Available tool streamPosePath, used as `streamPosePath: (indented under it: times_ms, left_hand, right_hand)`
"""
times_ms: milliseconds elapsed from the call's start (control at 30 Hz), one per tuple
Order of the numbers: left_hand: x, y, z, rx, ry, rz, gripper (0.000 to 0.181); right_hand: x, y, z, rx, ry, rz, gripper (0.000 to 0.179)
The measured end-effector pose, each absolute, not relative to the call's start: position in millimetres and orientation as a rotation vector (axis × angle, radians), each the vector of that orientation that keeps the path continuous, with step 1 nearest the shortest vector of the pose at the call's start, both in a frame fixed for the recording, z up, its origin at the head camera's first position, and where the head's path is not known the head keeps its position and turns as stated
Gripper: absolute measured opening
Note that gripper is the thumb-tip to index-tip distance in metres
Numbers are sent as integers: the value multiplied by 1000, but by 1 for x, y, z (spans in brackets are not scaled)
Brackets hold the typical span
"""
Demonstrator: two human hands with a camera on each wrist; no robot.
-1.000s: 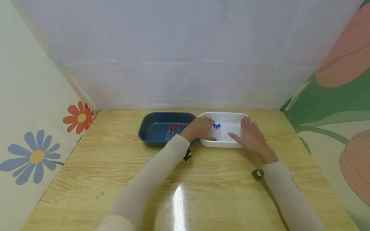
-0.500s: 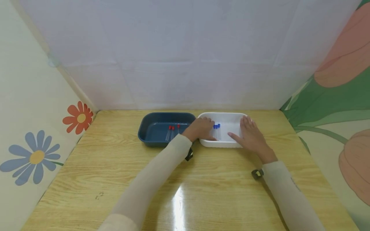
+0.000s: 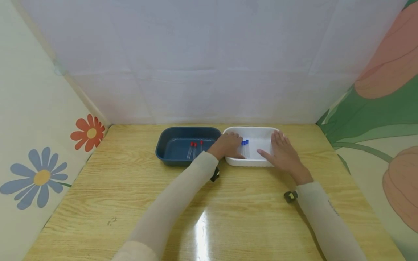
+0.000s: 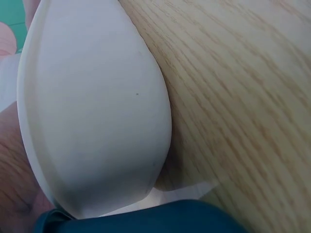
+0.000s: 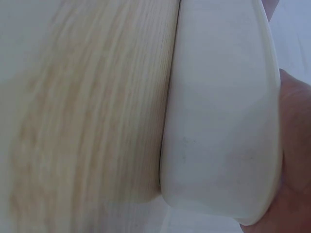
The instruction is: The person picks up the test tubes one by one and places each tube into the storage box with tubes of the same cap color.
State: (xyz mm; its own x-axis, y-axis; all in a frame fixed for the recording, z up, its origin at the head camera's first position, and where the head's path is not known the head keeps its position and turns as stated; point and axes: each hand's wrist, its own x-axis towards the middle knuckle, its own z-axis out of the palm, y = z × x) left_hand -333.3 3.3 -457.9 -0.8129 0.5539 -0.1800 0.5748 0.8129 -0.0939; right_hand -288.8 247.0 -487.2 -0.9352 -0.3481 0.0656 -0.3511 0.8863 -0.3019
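A white tray (image 3: 261, 162) holds several thin clear tubes with blue caps (image 3: 245, 142). My left hand (image 3: 226, 145) grips its left end, fingers bent over the rim and thumb pointing along the inside near the front. At the right end lies my right hand (image 3: 285, 153), its fingers straight over the rim and its thumb stretched out above the inside. Both wrist views show the tray's outer wall (image 4: 97, 102) standing on the wood, with part of each hand behind the rim. The left hand hides the tray's left edge.
Close on the left stands a dark blue tray (image 3: 168, 145) with several clear tubes with red caps (image 3: 194, 144), partly covered by my left hand and sleeve. The wooden table (image 3: 248, 217) meets a white backdrop (image 3: 209, 90) behind the trays. Painted walls flank it.
My left wrist has shifted very slightly to the right. The trays and the right hand stay in place; the blue-capped tubes have settled slightly.
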Motion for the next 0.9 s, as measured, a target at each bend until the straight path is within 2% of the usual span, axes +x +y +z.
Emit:
streamPosePath:
  times_ms: [900]
  left_hand:
    - [-335, 7, -458, 827, 2819, -212, 89]
  right_hand:
    - [-287, 247, -486, 552, -3060, 509, 106]
